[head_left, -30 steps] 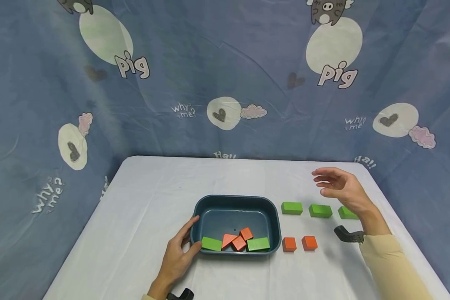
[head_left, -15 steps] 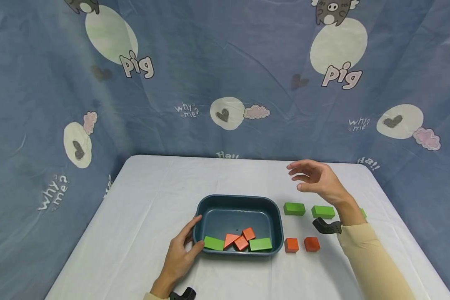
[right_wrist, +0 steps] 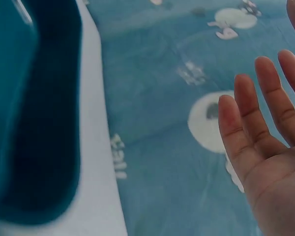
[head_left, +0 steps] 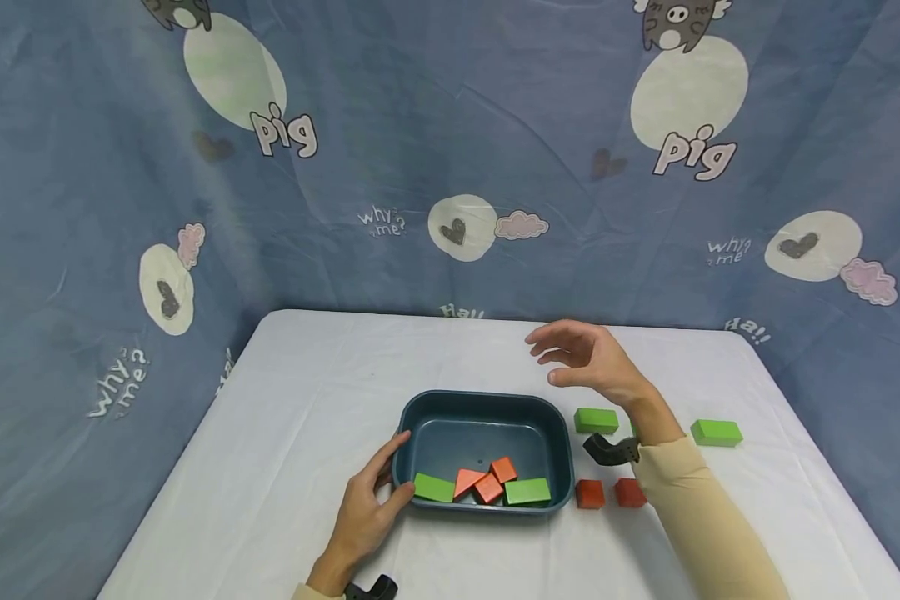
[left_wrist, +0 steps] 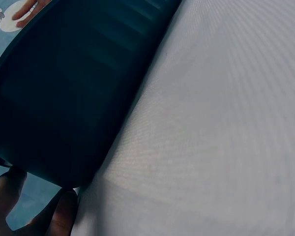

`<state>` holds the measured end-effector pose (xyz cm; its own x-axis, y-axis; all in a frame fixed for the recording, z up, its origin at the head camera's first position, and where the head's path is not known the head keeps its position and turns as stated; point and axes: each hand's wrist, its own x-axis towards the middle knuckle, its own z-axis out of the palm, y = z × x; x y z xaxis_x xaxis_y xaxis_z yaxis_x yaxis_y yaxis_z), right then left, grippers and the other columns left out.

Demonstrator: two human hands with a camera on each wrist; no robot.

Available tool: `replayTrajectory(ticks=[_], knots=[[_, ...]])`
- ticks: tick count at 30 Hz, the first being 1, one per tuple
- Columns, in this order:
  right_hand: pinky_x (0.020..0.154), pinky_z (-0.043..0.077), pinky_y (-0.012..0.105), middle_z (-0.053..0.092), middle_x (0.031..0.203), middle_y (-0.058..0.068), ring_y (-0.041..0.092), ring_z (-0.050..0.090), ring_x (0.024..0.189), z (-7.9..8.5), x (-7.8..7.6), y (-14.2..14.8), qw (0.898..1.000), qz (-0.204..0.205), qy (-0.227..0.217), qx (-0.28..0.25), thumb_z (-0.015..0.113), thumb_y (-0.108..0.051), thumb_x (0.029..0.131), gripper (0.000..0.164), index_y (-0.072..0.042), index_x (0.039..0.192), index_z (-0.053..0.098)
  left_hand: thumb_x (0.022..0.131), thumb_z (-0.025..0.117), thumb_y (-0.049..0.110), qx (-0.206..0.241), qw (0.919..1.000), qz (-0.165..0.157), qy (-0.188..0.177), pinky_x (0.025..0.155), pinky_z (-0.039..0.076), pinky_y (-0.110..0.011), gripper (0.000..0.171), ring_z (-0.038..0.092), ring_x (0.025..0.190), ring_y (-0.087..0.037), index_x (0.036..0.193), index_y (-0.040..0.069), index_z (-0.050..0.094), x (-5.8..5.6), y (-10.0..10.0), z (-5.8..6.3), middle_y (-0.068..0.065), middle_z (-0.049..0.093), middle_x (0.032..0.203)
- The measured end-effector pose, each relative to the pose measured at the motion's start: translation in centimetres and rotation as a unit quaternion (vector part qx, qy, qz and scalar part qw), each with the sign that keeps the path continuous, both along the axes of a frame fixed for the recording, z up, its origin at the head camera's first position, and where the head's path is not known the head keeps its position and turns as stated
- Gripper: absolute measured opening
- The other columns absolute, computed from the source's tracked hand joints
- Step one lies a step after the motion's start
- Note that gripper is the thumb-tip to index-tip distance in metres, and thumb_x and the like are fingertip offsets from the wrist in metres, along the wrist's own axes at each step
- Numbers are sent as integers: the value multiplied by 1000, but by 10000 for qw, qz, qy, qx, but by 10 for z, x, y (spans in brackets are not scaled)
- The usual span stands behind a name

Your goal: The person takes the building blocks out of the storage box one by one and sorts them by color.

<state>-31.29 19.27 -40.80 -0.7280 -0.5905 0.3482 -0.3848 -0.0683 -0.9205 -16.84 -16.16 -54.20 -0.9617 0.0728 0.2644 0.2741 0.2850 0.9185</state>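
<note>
My left hand [head_left: 365, 508] rests at the left end of a dark blue-green plastic tray [head_left: 483, 402], its thumb and fingertips spread along the rim. In the left wrist view, fingertips [left_wrist: 64, 209] touch the outer end wall of the tray. Inside, along the near side, lie two green rectangular blocks [head_left: 527, 492], two orange-red cubes [head_left: 488, 488] and an orange-red triangular block [head_left: 467, 482]. My right hand [head_left: 592, 360] is raised behind the tray's far right corner, fingers loosely bent and holding nothing; the right wrist view shows its bare palm [right_wrist: 282, 184].
Right of the tray stand a green block [head_left: 596, 421] and, farther right, another green block [head_left: 716, 432]; one between them is mostly hidden by my wrist. Two orange-red cubes [head_left: 590, 494] sit nearer. A white cloth [head_left: 330, 375] covers the table, with a patterned blue curtain [head_left: 390, 125] behind.
My right hand has moved left, from above the green blocks to behind the tray's right corner. The rightmost green block is now uncovered, the middle one mostly covered. The left hand stays at the tray.
</note>
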Motion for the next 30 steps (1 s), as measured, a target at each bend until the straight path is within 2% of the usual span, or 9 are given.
replayTrajectory(ticks=[5,9,13,18,23,27,30], knots=[[99,52,51,60,129,27,47,58,114,-6,-1,-25,9992,375,-101,82,79,8,82,52,10,130,59,93,75,11,-22,9999,9,115,97,54,-38,62,59,127,-30,150,12,51,1,1,1,-14,53,148],[99,50,57,60,128,29,50,56,113,-11,-2,-41,9979,614,-194,19,76,11,81,51,10,129,59,92,75,10,-91,9998,34,166,96,55,-37,62,60,127,-29,150,10,51,1,1,2,-14,53,148],[98,48,61,60,127,30,54,54,111,-18,-3,-55,9966,802,-207,37,73,16,80,52,10,129,60,91,75,9,-136,9999,46,81,97,54,-36,63,59,127,-29,149,9,51,0,1,2,-13,53,149],[98,48,63,58,125,36,57,54,109,-30,-4,-70,9932,1088,-277,297,75,15,80,51,8,129,61,91,75,10,-143,9999,24,-17,98,53,-33,64,59,128,-28,150,9,50,0,1,1,-12,52,150],[96,48,63,59,125,35,60,53,109,-42,-3,-87,9837,1578,-399,770,78,8,81,52,7,131,61,92,74,11,-160,9998,24,-62,98,53,-32,63,59,128,-27,150,8,50,-1,0,1,-11,52,150],[98,49,58,61,129,30,56,55,110,-51,1,-101,9732,1946,-473,1130,78,8,82,53,6,132,61,91,74,9,-87,10000,-15,-30,98,53,-32,63,59,127,-27,150,8,50,-1,0,1,-14,54,148],[97,50,57,62,130,26,53,57,110,-56,4,-109,9690,2066,-465,1269,76,9,82,52,5,132,61,92,74,9,-64,10000,-57,15,97,54,-32,63,60,126,-27,150,10,50,-1,-1,2,-15,55,146]])
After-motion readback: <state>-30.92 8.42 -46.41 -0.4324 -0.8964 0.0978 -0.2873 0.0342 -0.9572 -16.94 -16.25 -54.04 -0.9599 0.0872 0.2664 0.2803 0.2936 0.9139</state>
